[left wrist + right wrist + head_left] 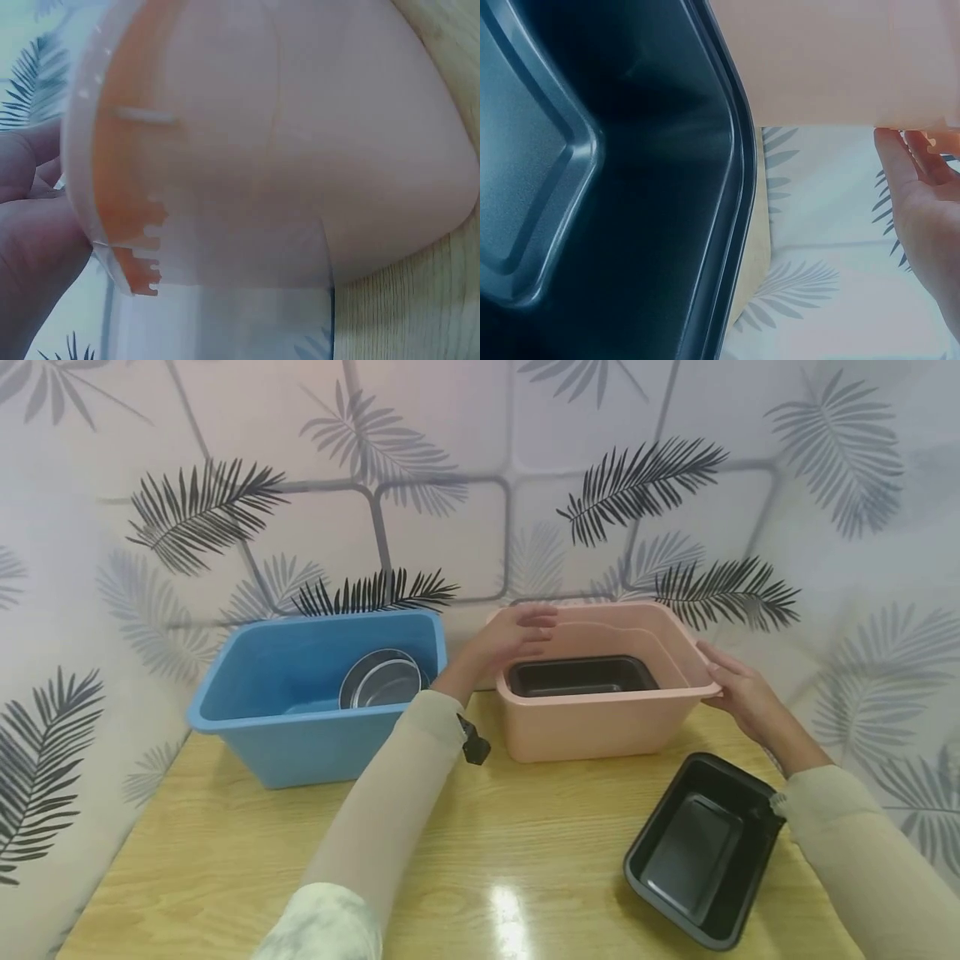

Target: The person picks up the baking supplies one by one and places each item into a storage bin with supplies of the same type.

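Right sleeve point(862, 852), lower right, overlaps the black pan point(690, 856); dropping that arm could knock it. Right of centre, right hand point(744, 695) pinches pink bin's point(588, 728) rim; left hand point(512, 635) at opposite rim, grip unclear. Uneven lifting could slide the dark tray point(581, 677) inside.

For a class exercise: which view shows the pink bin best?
The head view: the pink bin shows rim, front and inside. Left wrist shows one outer side with rim; right wrist, only part.
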Demonstrator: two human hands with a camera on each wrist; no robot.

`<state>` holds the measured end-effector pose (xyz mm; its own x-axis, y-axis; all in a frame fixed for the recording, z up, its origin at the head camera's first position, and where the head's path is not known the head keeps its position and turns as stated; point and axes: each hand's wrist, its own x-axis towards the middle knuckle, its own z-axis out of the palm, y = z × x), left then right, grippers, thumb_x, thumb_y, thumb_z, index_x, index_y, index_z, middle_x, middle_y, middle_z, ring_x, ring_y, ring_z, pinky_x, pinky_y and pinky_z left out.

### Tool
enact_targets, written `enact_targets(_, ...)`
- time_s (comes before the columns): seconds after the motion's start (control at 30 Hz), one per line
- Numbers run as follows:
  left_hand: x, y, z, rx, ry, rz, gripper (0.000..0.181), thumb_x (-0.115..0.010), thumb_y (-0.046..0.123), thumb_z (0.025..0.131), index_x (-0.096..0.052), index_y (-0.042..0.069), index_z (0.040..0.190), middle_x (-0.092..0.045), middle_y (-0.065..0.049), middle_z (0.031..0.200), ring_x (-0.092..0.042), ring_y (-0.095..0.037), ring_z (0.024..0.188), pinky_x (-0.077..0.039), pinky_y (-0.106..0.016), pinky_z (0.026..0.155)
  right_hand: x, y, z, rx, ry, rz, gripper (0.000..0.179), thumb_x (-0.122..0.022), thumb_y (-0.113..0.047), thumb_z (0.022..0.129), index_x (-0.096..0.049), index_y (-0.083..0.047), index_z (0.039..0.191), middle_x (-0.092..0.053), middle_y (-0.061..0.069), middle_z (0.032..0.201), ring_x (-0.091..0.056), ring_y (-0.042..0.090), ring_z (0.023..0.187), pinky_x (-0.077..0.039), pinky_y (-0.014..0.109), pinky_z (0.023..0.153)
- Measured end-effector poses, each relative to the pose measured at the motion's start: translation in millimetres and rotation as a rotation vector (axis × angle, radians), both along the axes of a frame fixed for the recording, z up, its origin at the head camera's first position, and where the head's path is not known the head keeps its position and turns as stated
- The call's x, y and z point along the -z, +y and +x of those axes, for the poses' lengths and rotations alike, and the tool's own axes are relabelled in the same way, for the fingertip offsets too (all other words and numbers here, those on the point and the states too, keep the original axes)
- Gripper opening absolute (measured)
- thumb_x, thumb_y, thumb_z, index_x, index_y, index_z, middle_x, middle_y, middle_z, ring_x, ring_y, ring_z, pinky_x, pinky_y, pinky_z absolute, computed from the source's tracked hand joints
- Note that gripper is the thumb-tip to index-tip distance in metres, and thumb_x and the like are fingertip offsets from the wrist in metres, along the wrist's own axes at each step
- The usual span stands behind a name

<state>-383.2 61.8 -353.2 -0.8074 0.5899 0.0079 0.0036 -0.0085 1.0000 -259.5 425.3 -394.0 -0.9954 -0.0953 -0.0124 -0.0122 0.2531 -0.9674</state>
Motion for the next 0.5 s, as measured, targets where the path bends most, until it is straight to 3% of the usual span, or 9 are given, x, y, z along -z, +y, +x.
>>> enact_targets(0.2,-0.9,-6.4,23.9,0.062,0.073,0.015,0.047,-0.054,0.001,0.102,-0.048,0.003,0.149,-0.053,-0.017,0.148,-0.055,-0.031,0.133,-0.048,-0.042,0.109,-2.1,1,0.1,0.005,0.000,0.006,0.068,-0.037,-0.040,0.109,-0.004,-0.014,0.163,0.001,0.022,0.167,-0.010,0.048,0.150,-0.048,0.008,0.083)
enact_targets(0.37,3.8,-14.3,53.8,0.090,0.163,0.016,0.050,-0.052,0.004,0.104,-0.042,0.006,0.153,-0.049,-0.016,0.151,-0.051,-0.031,0.138,-0.049,-0.037,0.108,-1.0,0,-0.8,0.005,-0.004,-0.017,0.069,-0.039,-0.039,0.109,-0.004,-0.013,0.163,0.001,0.022,0.167,-0.010,0.047,0.151,-0.049,0.010,0.084)
enact_targets(0.5,6.4,-20.5,79.7,0.066,0.216,-0.009,0.048,-0.054,0.006,0.103,-0.047,0.009,0.151,-0.054,-0.013,0.147,-0.055,-0.027,0.135,-0.050,-0.032,0.106,0.2,0,-1.0,0.013,-0.013,-0.024,0.069,-0.040,-0.040,0.109,-0.005,-0.014,0.163,0.001,0.022,0.167,-0.010,0.047,0.151,-0.049,0.009,0.083)
